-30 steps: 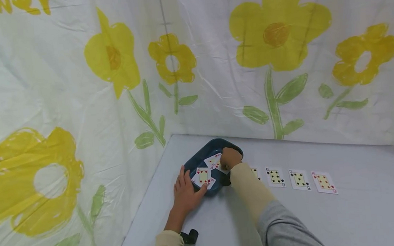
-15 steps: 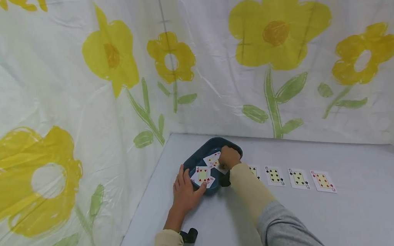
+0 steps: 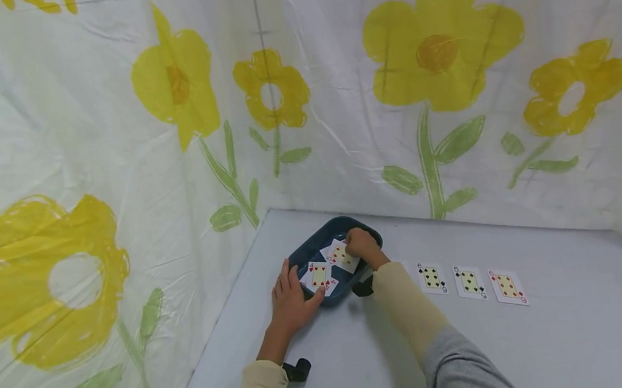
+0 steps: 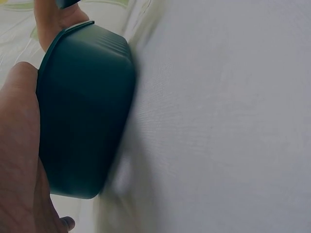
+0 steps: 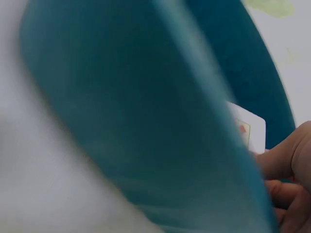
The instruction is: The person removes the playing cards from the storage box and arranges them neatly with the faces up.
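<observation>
In the head view, a dark blue-green tray (image 3: pixel 315 245) on the table holds several face-up playing cards. My left hand (image 3: pixel 289 299) holds the tray's near-left end, fingers along the left side and thumb at the near rim. My right hand (image 3: pixel 363 244) reaches over the right rim and pinches a playing card (image 3: pixel 343 257) with red diamonds, which partly covers another card. In the right wrist view, this card (image 5: pixel 255 127) meets my thumb behind the tray wall (image 5: pixel 121 97). A four of hearts (image 3: pixel 319 272) lies on another card near my left thumb.
Right of the tray, a six of spades (image 3: pixel 433 278), a five of spades (image 3: pixel 469 282) and a six of diamonds (image 3: pixel 508 287) lie in a row on the table (image 3: pixel 563 332). My right forearm mostly hides another card. A flowered curtain (image 3: pixel 335 155) hangs behind.
My right hand's fingers have drawn up the diamond card, which now shows over the card beside it. The right forearm has shifted slightly right. My left hand stays at the tray.
</observation>
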`<state>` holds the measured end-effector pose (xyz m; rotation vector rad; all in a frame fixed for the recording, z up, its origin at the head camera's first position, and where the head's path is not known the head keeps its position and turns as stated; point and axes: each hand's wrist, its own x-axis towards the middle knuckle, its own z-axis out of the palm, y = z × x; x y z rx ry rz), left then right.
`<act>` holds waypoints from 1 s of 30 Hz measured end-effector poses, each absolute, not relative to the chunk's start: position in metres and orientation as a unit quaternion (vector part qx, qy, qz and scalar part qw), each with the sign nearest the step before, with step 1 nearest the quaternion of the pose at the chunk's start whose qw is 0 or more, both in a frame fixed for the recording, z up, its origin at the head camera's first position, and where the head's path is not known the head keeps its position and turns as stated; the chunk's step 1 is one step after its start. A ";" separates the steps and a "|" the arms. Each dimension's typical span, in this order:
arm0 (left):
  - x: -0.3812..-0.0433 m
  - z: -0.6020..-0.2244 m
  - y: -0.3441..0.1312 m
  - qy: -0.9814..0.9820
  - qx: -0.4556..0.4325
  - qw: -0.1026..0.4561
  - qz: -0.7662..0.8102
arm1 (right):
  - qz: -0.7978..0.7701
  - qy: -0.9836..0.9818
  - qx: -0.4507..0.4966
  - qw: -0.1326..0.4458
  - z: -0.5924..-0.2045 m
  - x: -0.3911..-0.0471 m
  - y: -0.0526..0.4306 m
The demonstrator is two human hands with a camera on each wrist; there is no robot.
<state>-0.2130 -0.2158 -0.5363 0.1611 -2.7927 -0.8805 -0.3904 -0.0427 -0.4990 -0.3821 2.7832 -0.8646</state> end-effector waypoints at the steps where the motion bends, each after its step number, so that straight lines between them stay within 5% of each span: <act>1: -0.213 -0.536 -0.216 -0.947 0.054 0.104 -0.299 | -0.310 0.937 -0.126 0.104 -0.497 -0.391 -0.042; 12: -0.214 -0.534 -0.215 -0.949 0.056 0.114 -0.290 | -0.512 0.841 -0.043 0.169 -0.479 -0.385 -0.030; 30: -0.212 -0.534 -0.214 -0.948 0.058 0.102 -0.295 | -0.672 0.726 0.047 0.135 -0.492 -0.312 0.045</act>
